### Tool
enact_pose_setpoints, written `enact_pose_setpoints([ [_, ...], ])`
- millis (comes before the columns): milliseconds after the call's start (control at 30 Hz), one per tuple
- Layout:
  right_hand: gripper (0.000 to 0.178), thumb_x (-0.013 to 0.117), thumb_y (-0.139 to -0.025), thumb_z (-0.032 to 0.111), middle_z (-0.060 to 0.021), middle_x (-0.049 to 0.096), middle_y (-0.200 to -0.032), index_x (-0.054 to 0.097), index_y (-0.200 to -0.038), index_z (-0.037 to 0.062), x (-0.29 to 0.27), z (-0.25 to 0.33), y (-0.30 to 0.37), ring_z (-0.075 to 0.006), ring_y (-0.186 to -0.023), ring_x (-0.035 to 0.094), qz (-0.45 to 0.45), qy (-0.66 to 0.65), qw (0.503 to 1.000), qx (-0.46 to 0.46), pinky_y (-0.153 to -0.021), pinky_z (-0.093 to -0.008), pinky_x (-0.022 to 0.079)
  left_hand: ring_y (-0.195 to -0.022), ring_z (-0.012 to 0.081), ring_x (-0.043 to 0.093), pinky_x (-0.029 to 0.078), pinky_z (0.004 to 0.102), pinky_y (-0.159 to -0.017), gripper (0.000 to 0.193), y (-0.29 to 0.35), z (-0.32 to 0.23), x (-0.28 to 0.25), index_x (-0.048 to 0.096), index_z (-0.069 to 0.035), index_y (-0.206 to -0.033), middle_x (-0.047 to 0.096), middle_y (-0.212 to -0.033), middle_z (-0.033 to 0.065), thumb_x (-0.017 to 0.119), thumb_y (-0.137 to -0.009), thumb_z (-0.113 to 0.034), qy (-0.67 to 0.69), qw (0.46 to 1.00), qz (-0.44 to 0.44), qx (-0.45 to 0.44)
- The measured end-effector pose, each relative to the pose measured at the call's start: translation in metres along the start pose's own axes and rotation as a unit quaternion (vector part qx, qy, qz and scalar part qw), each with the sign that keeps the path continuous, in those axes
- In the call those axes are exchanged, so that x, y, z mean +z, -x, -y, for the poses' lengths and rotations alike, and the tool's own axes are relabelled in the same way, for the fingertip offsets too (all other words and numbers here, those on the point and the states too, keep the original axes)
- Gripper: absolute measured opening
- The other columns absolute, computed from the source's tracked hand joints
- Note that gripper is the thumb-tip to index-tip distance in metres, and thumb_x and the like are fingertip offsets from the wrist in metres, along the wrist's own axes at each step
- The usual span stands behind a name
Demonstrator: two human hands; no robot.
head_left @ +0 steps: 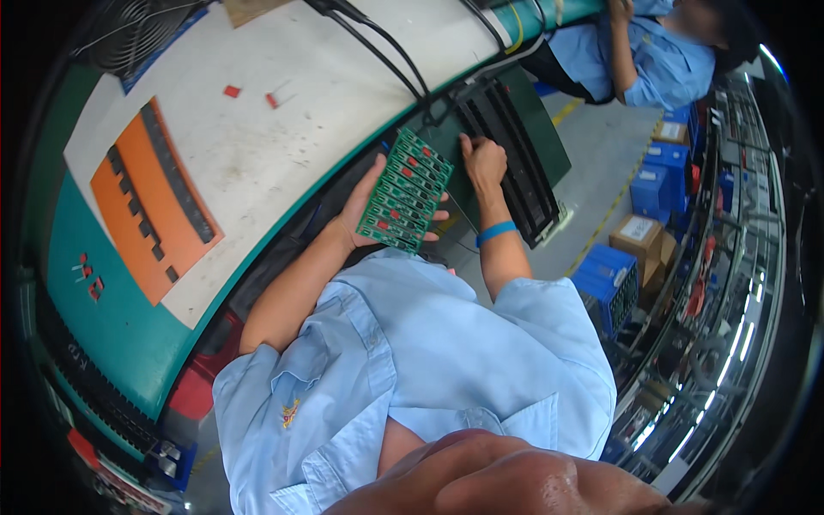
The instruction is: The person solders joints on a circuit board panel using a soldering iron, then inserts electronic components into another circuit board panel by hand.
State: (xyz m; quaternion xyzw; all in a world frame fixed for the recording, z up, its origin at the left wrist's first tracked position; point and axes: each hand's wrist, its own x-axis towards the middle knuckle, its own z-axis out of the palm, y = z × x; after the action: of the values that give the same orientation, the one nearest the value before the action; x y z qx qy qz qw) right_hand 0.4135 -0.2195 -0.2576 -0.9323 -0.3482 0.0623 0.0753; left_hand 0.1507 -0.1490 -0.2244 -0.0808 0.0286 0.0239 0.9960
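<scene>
Green circuit-board panel point(405, 196) sits gripped in the left hand point(362, 204), I see. Right hand point(487, 161) half-curled beside the black railed rack point(525, 184); can't tell whether it's gripping.

At lower left, a few pale characters point(81, 356) are standing on a black rack point(116, 408). At right, a white label point(637, 227) on a brown carton point(633, 251) is bearing dark print, blurring in the distance. Smaller white labels point(655, 149) are sitting on a blue bin point(669, 161) and a box point(671, 133) beyond, too small to read. Fine markings on the green circuit board point(408, 193) are also proving too small to read.
</scene>
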Motion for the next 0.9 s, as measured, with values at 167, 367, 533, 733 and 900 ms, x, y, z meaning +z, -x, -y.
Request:
enact_pose_setpoints([
  [167, 0.043, 0.065, -0.092, 0.044, -0.0212, 0.074, -0.080, 0.079, -0.088, 0.0034, 0.003, -0.010, -0.001, -0.0469, -0.073, 0.069, -0.006, -0.031, 0.999, -0.003, -0.071, -0.0495, 0.056, -0.127, 0.0477, 0.060, 0.047, 0.0720, -0.100, 0.086, 0.003, -0.002, 0.000, 0.043, -0.011, -0.156, 0.055, -0.146, 0.0252, 0.041, -0.098, -0.076, 0.007, 1.000, -0.002, 0.016],
  [367, 0.042, 0.063, -0.092, 0.041, -0.0216, 0.075, -0.082, 0.079, -0.087, 0.0016, 0.001, 0.004, -0.005, -0.0486, -0.074, 0.068, -0.009, -0.031, 0.999, 0.043, -0.074, -0.0495, 0.056, -0.130, 0.0504, 0.056, 0.043, 0.0741, -0.104, 0.090, 0.003, 0.000, -0.005, 0.041, -0.010, -0.157, 0.051, -0.150, 0.0259, 0.040, -0.097, -0.078, -0.007, 1.000, 0.002, 0.008],
  [533, 0.047, 0.065, -0.092, 0.045, -0.0201, 0.075, -0.080, 0.080, -0.089, 0.0006, 0.014, -0.005, -0.006, -0.0454, -0.073, 0.069, -0.061, -0.055, 0.996, 0.026, -0.072, -0.0471, 0.056, -0.128, 0.0498, 0.058, 0.044, 0.0732, -0.102, 0.091, 0.001, -0.004, -0.018, 0.045, -0.008, -0.154, 0.055, -0.146, 0.0253, 0.043, -0.096, -0.079, 0.031, 0.999, 0.015, -0.033],
  [733, 0.057, 0.069, -0.091, 0.056, -0.0188, 0.076, -0.078, 0.081, -0.090, 0.0006, 0.027, -0.007, -0.009, -0.0402, -0.066, 0.070, -0.076, -0.046, 0.996, -0.007, -0.064, -0.0452, 0.055, -0.121, 0.0454, 0.064, 0.050, 0.0686, -0.097, 0.089, 0.009, -0.003, -0.012, 0.052, -0.006, -0.148, 0.062, -0.137, 0.0237, 0.047, -0.095, -0.078, 0.011, 0.999, 0.037, -0.009],
  [900, 0.056, 0.069, -0.093, 0.048, -0.0206, 0.074, -0.073, 0.078, -0.084, -0.0061, 0.032, -0.004, -0.004, -0.0402, -0.063, 0.068, -0.127, -0.100, 0.987, 0.013, -0.061, -0.0461, 0.054, -0.107, 0.0406, 0.068, 0.052, 0.0664, -0.088, 0.087, 0.015, 0.003, 0.000, 0.057, -0.016, -0.144, 0.064, -0.131, 0.0174, 0.050, -0.089, -0.084, -0.056, 0.998, -0.017, 0.022],
])
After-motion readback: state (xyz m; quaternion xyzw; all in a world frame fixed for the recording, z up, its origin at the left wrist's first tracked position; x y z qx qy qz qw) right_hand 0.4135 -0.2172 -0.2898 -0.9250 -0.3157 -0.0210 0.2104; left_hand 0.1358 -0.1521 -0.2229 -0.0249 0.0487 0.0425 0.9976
